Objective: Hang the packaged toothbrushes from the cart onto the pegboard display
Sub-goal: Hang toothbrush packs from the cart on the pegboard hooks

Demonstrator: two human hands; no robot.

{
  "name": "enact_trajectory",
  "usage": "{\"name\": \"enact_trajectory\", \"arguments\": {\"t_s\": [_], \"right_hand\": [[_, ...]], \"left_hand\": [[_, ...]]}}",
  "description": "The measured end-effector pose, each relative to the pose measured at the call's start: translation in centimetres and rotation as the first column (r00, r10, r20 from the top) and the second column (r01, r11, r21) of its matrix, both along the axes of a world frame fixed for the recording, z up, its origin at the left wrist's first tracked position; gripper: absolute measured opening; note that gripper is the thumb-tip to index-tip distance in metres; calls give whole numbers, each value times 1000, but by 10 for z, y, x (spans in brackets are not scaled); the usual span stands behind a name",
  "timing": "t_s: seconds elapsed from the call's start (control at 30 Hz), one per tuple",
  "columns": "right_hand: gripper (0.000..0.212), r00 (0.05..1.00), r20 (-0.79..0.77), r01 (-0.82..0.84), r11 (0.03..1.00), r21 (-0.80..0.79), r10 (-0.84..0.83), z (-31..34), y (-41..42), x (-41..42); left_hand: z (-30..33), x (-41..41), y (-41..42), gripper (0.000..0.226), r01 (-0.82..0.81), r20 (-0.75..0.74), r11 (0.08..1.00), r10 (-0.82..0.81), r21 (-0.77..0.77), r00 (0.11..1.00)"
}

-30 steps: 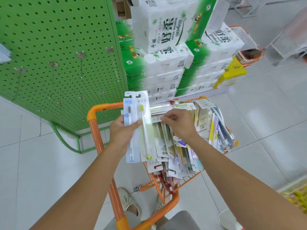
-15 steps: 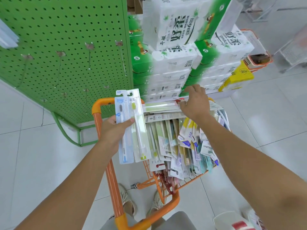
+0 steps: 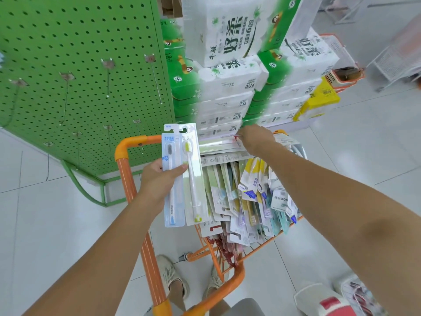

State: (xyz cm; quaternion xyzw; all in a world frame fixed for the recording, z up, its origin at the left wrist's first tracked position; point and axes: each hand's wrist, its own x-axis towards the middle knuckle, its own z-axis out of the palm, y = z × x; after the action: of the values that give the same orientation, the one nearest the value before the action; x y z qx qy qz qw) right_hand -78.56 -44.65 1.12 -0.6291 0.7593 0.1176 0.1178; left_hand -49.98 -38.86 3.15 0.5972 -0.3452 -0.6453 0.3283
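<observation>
My left hand point(image 3: 159, 181) grips two packaged toothbrushes upright over the cart's left rim: a blue-carded one point(image 3: 171, 201) and a pale green one point(image 3: 193, 179) beside it. My right hand point(image 3: 257, 139) reaches to the far end of the orange cart point(image 3: 124, 156) and pinches the edge of a flat toothbrush pack point(image 3: 218, 144) lying crosswise on the pile. Several more packs point(image 3: 246, 201) fill the cart. The green pegboard point(image 3: 79, 65) stands to the left with several bare metal hooks point(image 3: 155, 80).
Stacked white and green tissue packs point(image 3: 239, 71) rise just behind the cart. An orange basket point(image 3: 346, 76) sits farther right. White tile floor surrounds the cart; my shoes point(image 3: 173, 277) are below. A white and red object point(image 3: 325, 302) lies at lower right.
My right hand moved from the middle of the pile to the cart's far end and took hold of a crosswise pack. My left hand kept its two packs, drifting slightly left.
</observation>
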Motion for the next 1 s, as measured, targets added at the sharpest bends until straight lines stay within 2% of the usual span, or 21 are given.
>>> {"name": "enact_trajectory", "arguments": {"t_s": [0.1, 0.17, 0.27, 0.37, 0.43, 0.5, 0.53, 0.57, 0.67, 0.73, 0.8, 1.0], "right_hand": [[34, 996, -69, -61, 993, -104, 54, 25, 17, 7], [39, 999, -29, -38, 981, -192, 33, 46, 28, 9], [17, 982, 188, 63, 930, -361, 7, 80, 41, 4], [34, 913, 404, 162, 862, -480, 53, 119, 53, -11], [35, 806, 588, 264, 849, -458, 67, 145, 60, -19], [29, 537, 841, 425, 842, -332, 60, 168, 66, -19], [25, 395, 917, 478, 839, -260, 59, 176, 69, -16], [22, 285, 957, 509, 838, -196, 51, 180, 70, -11], [24, 77, 997, 556, 829, -61, 21, 177, 70, 14], [22, -17, 1000, 565, 825, 7, 3, 170, 67, 40], [15, -67, 998, 550, 834, 52, -18, 162, 63, 70], [30, -111, 994, 498, 866, 43, 14, 161, 47, 169]], "left_hand": [[1, 0, -1, 28, -24, -5, 1000, 24, 10, 1000], [2, -3, -2, 29, -37, -16, 999, 37, 19, 999], [9, -10, -6, 30, -41, -31, 999, 42, 21, 999], [19, -17, -12, 27, -36, -43, 999, 37, 11, 998], [30, -21, -15, 24, -41, -69, 999, 41, 7, 997], [44, -24, -18, 25, -35, -87, 999, 33, -26, 996], [52, -26, -19, 26, -30, -93, 998, 26, -49, 995], [61, -26, -20, 27, -22, -98, 997, 15, -72, 995], [89, -19, -17, 26, 30, -131, 993, -45, -112, 990], [102, -5, -9, 28, 61, -145, 991, -79, -122, 986], [111, 18, 0, 30, 51, -138, 990, -70, -131, 988], [126, 107, 10, 22, -58, -147, 985, 34, -163, 989]]}}
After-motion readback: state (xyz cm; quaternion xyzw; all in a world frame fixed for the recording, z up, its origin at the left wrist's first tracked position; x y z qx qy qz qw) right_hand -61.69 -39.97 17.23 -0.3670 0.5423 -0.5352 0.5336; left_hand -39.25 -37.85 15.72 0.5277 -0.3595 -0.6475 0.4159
